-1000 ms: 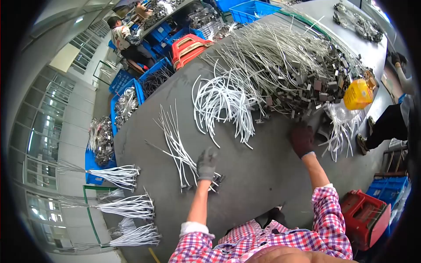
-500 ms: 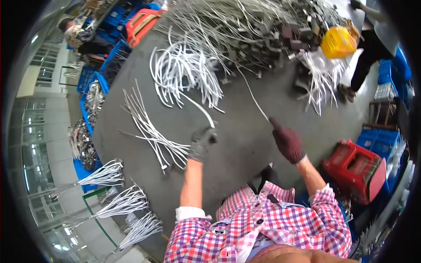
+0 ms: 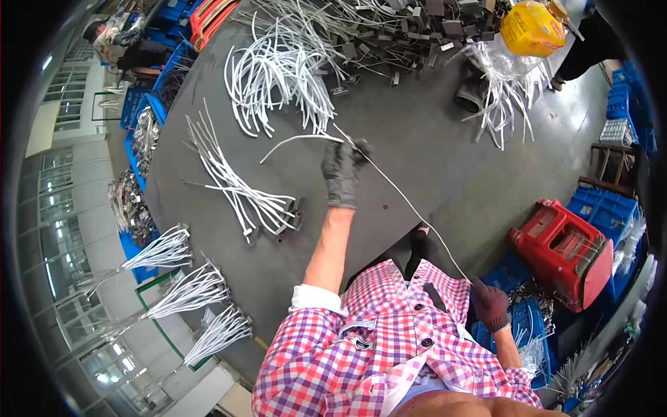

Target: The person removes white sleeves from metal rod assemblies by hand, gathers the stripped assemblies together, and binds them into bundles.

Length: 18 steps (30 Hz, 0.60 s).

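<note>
My left hand (image 3: 342, 174), in a grey glove, is closed over the table on one end of a white sleeve (image 3: 295, 137). A thin wire (image 3: 403, 197) passes by its fingertips and runs down to the right. The wire's lower end is in my right hand (image 3: 490, 306), in a dark red glove, closed beside my shirt. Ahead of the left hand lies a pile of loose white sleeves (image 3: 281, 80). To its left is a small bunch of sleeved wires (image 3: 236, 184) with dark blocks at their near ends.
A heap of wires with dark blocks (image 3: 424, 35) and a yellow jug (image 3: 532, 29) are at the back. Clear plastic with white strands (image 3: 501, 90) lies right. A red stool (image 3: 563, 254) and blue crates (image 3: 603, 212) stand lower right. Sleeved bundles (image 3: 191, 292) hang left. Another person (image 3: 118, 45) is upper left.
My right hand has pulled far down and right with the wire, drawing it out from the heap. My left hand has moved up and right, its sleeve now clear of the pile. The view has shifted.
</note>
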Available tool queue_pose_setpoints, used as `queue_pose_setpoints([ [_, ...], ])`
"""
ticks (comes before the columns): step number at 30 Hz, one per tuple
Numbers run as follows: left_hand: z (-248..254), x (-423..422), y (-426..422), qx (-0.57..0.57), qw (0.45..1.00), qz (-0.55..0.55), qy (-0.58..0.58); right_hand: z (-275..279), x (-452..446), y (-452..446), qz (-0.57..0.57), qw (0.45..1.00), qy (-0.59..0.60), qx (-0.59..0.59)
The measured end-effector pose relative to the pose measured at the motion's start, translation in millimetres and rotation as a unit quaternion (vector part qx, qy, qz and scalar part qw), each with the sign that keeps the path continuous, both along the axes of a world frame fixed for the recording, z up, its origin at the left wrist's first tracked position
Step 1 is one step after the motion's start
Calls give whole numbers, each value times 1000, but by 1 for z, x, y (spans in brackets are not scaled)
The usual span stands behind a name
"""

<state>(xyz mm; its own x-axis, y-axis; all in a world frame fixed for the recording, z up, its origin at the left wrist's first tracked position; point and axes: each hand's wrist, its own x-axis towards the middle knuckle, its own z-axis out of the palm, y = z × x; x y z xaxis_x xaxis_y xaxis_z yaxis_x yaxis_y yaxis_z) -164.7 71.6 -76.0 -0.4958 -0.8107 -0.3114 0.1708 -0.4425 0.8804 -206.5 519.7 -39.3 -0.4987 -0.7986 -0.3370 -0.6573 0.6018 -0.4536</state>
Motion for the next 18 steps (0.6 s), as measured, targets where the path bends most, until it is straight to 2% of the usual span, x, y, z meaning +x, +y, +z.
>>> queue_pose_setpoints([
  [4, 28, 13, -32, -32, 996, 79, 8, -5, 0, 10, 3, 1000, 9, 18],
  [9, 39, 22, -41, -47, 995, 82, 11, -11, -2, 13, -1, 999, 49, -9],
  [12, 41, 28, -37, -40, 998, 48, 3, -7, -4, 14, -1, 998, 55, -23],
  [14, 40, 38, -33, 14, 996, 9, -85, -1, -3, 9, 2, 999, 47, -22],
  [15, 36, 47, -25, 28, 995, 6, -92, 3, -5, -2, 1, 998, 12, -62],
  [17, 24, 62, -6, 30, 990, -119, -71, 11, -6, -26, -9, 992, -31, -124],
  [18, 43, 61, 13, 7, 969, -169, -178, 13, -6, -40, -15, 988, -36, -149],
])
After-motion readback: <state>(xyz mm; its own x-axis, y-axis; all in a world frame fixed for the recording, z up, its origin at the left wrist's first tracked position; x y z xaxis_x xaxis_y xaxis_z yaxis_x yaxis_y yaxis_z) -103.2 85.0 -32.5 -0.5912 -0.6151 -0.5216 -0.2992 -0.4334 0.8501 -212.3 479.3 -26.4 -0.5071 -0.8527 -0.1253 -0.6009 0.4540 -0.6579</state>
